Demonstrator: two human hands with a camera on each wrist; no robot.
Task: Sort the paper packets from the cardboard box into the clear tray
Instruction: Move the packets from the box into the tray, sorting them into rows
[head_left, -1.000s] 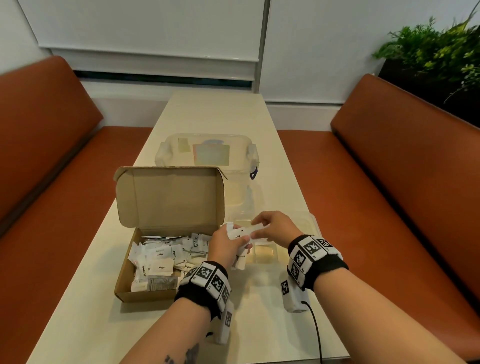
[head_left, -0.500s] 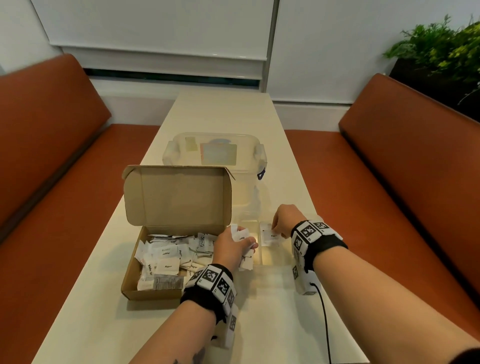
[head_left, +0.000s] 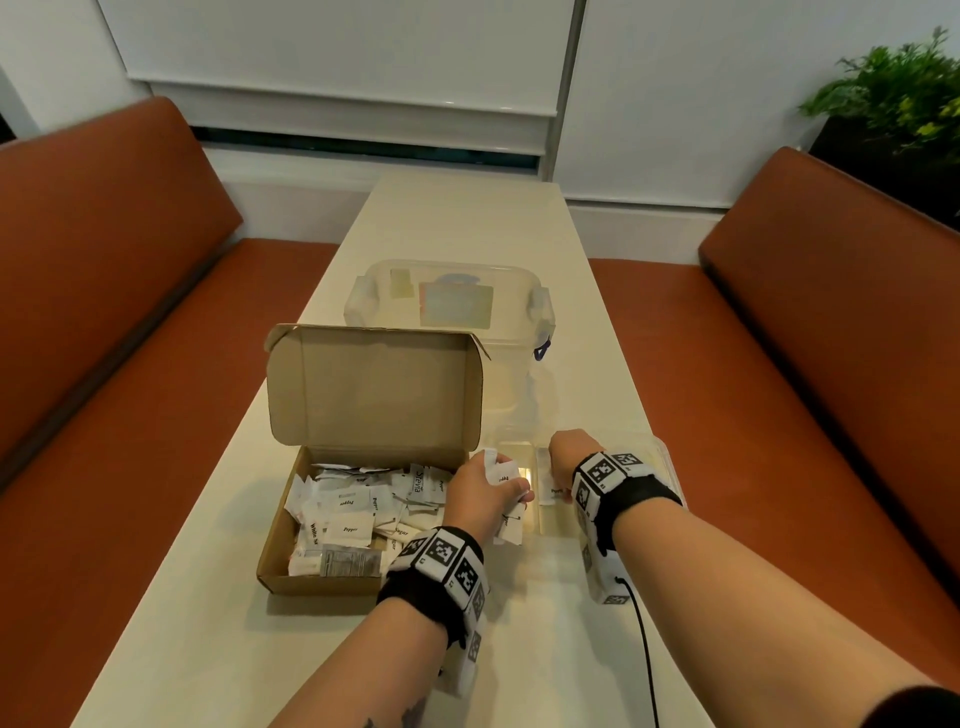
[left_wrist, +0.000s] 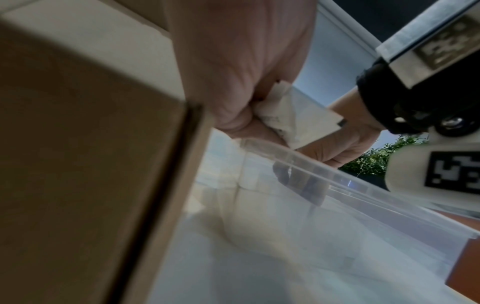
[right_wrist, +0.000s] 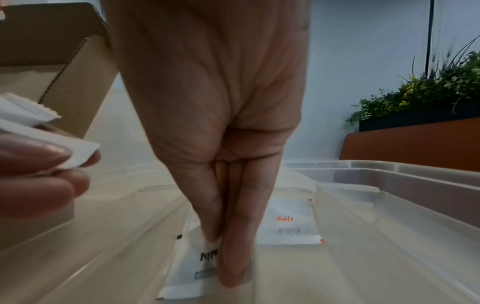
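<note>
The fingers (right_wrist: 231, 257) of the right hand (head_left: 569, 457) point straight down into the clear, ribbed plastic tray (right_wrist: 389, 205), pinching a flat white paper packet with black print (right_wrist: 187, 267) between thumb and fingertips; its lower edge reaches the tray floor in a narrow compartment. Just behind it in the same lane, a second white paper packet marked "Salt" in orange (right_wrist: 288, 224) lies flat. The left hand (head_left: 480, 493) hovers at the gap between box and tray, its fingers clenched round a crumpled bunch of white packets (left_wrist: 298, 121) whose corners stick out past the knuckles.

The brown corrugated cardboard box (head_left: 322, 577) sits touching or just beside the tray's left wall, its lid flap standing upright at the far side, and a loose heap of small white packets (head_left: 358, 509) printed "Pepper", "Stevia" and "Sugar" fills its floor. Behind both stands a clear lidded plastic tub with clip handles (head_left: 452, 301). All rest on a long, smooth cream surface (head_left: 457, 218), which runs bare towards the wall; rust-coloured padded benches (head_left: 104, 291) flank its long edges.
</note>
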